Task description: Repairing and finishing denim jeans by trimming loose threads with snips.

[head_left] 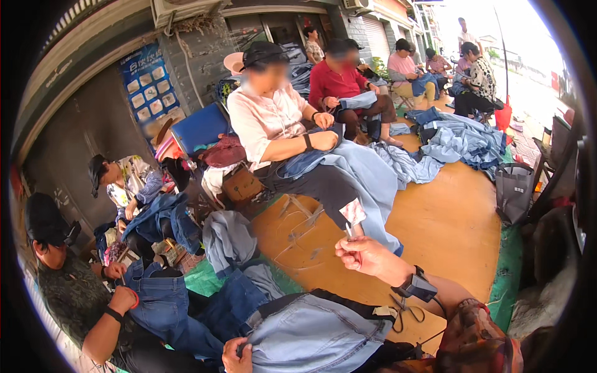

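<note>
Bottom centre: left hand (pixel 237 357) pinching edge of pale denim (pixel 311 336); loose hold could let it slide. Right of centre: right hand (pixel 369 254), narrow grip on slim item (pixel 349 231), patterned square (pixel 352 212) beyond; fingertip hold could slip, dropping it on orange floor (pixel 451 217).

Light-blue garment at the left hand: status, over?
Left hand holding light-blue garment by its left edge. Right hand raised off it, pinching slim pale item below pink-and-white square. Dark looped item beside garment.
</note>
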Demonstrator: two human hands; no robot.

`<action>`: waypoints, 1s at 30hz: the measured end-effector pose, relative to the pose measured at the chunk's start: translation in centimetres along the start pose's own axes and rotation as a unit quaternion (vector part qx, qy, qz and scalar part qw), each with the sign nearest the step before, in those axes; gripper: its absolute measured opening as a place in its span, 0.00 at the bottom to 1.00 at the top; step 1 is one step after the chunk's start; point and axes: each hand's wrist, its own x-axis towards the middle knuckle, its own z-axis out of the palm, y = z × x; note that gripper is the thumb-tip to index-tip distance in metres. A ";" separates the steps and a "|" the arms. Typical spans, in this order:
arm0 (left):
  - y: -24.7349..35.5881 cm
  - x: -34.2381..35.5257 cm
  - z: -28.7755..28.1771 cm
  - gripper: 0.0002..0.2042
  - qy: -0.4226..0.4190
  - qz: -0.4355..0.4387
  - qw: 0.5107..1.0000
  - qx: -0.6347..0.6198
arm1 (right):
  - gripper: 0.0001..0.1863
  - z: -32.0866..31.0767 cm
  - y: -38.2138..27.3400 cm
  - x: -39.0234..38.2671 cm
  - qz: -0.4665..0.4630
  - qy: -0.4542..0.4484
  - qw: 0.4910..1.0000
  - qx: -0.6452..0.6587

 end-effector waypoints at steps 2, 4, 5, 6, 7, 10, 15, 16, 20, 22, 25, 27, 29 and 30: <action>0.1 0.2 -0.9 0.07 -0.017 -0.001 1.000 0.008 | 0.07 0.1 -0.2 0.6 0.024 0.016 0.999 0.032; -0.4 -0.2 -2.1 0.07 -0.052 -0.045 0.997 0.041 | 0.07 1.0 0.0 0.9 0.017 0.004 1.000 0.006; -0.7 -0.2 -2.7 0.08 -0.080 -0.075 0.991 0.075 | 0.07 0.9 0.0 0.6 0.017 -0.019 0.999 -0.023; -1.1 0.0 -3.4 0.11 -0.097 -0.075 0.989 0.080 | 0.07 0.8 0.1 0.4 0.014 -0.020 1.000 -0.018; -1.3 -0.1 -3.8 0.11 -0.097 -0.073 0.989 0.085 | 0.07 0.6 0.1 0.0 0.024 -0.012 1.000 0.004; -1.3 -0.6 -5.5 0.15 -0.215 -0.189 0.952 0.104 | 0.08 -0.2 0.7 -0.4 0.021 -0.023 0.999 0.008; -2.4 -2.5 -7.0 0.15 -0.224 -0.027 0.972 0.073 | 0.07 -0.4 2.2 0.5 0.060 -0.033 0.997 -0.046; -2.2 -2.6 -6.9 0.15 -0.222 -0.024 0.974 0.049 | 0.07 0.0 2.3 0.6 0.048 -0.033 0.997 -0.041; -1.9 -3.1 -6.4 0.17 -0.222 -0.020 0.973 -0.051 | 0.07 1.3 1.8 0.2 0.014 -0.079 0.997 -0.021; -2.7 -3.1 -6.1 0.17 -0.213 -0.006 0.976 -0.052 | 0.08 2.0 1.8 -0.2 0.007 -0.098 0.995 0.000; -2.2 -2.5 -5.4 0.16 -0.182 -0.132 0.968 -0.115 | 0.08 1.5 1.5 -0.1 0.035 -0.085 0.995 0.023; -0.8 -2.2 -5.4 0.14 -0.161 -0.142 0.962 -0.166 | 0.09 1.2 1.7 0.4 0.037 -0.087 0.995 0.024; -0.5 -2.4 -5.4 0.13 -0.152 -0.135 0.966 -0.160 | 0.09 1.4 1.7 0.8 0.039 -0.091 0.995 0.023; -0.5 -2.6 -5.3 0.13 -0.150 -0.121 0.970 -0.147 | 0.09 1.5 1.5 1.0 0.036 -0.102 0.994 0.025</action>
